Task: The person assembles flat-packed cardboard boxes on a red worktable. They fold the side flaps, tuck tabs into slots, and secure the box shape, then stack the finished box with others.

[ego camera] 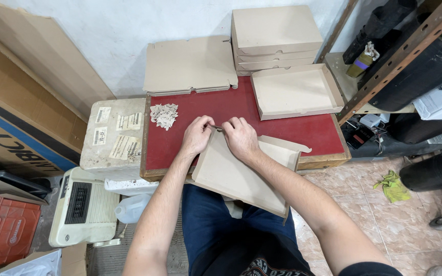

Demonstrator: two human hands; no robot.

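A plain tan cardboard sheet [236,174] lies at six o'clock on the dark red table top [282,130]. At eleven o'clock sit pale grey-beige paper scraps [164,115]; at one, an open tan box [295,92]. A yellow-green rag [393,186] lies on beige mottled tiles [410,230].

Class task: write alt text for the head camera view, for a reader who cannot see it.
Two hands, left hand and right hand, pinch the top edge of a flat cardboard box blank over a red table. An open box and stacked boxes sit behind.
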